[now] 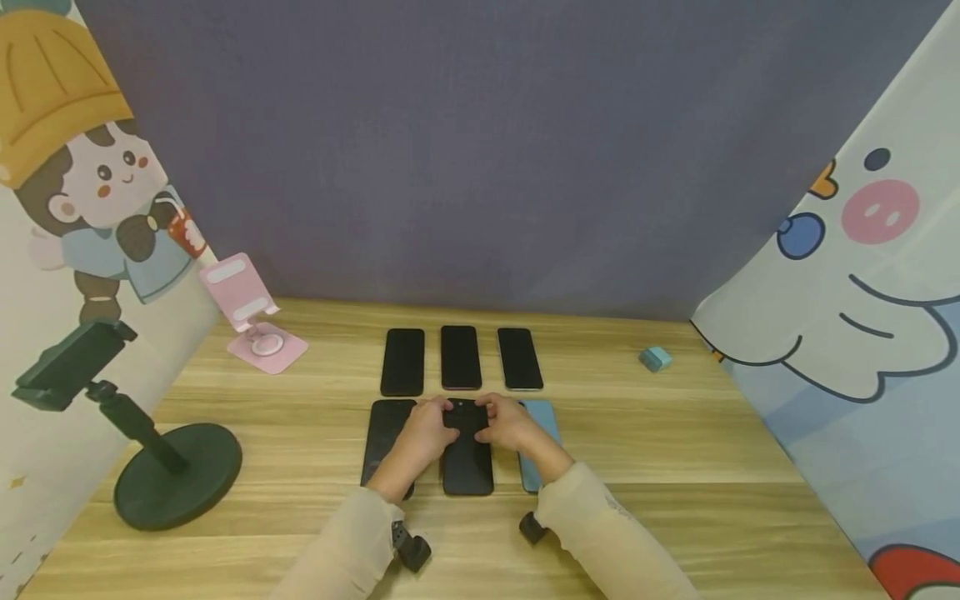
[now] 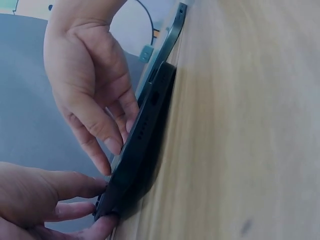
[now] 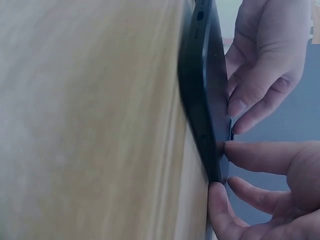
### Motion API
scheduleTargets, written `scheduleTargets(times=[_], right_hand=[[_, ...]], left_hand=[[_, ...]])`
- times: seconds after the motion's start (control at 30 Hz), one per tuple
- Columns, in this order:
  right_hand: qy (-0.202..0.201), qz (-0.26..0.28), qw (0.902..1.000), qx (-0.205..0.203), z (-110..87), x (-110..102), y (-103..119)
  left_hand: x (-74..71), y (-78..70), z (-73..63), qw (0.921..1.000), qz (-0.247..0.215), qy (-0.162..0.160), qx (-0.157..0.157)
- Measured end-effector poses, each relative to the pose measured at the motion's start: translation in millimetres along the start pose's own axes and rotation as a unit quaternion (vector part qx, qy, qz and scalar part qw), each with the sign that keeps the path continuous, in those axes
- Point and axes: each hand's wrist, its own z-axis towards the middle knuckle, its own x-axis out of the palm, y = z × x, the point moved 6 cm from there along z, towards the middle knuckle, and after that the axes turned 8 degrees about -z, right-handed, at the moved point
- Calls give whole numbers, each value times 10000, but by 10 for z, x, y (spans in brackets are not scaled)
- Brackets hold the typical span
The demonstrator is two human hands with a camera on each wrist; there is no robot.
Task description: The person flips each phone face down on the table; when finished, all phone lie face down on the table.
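In the head view, a black smartphone (image 1: 468, 467) lies screen up in the middle of the front row. My left hand (image 1: 426, 432) pinches its left edge near the top, thumb over the screen. Opposite, my right hand (image 1: 512, 423) grips the right edge the same way. The left wrist view shows the phone's port end (image 2: 150, 110) close over the wood. In the right wrist view, right thumb and fingers (image 3: 218, 197) hold the phone's side (image 3: 212, 100). Another black phone (image 1: 384, 433) sits partly under the left forearm, and a light blue phone (image 1: 542, 417) beside the right wrist.
Behind lie three dark phones, left (image 1: 403, 362), middle (image 1: 461, 358) and right (image 1: 519, 358), in a row. A pink phone stand (image 1: 267, 348) and a dark green stand (image 1: 180, 475) occupy the left side. A small teal block (image 1: 656, 359) lies at the right rear.
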Motion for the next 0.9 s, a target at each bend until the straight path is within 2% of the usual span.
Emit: scheduleTargets(times=[0.23,0.5,0.7,0.9], right_hand=[[-1,-113,9999,22,2,9,-1],[11,-105,9999,-107,-9,-11,20],[-84,-405,9986,-345,-77,-34,198],[-70,-248,9959,-871,-70,113,508]], left_hand=[[37,-8,-3,9996,254,39,-125],[-46,19,-4,9997,-45,35,258],[-278,88,-101,9981,-361,29,500],[-645,317,-185,9972,-651,-138,336]])
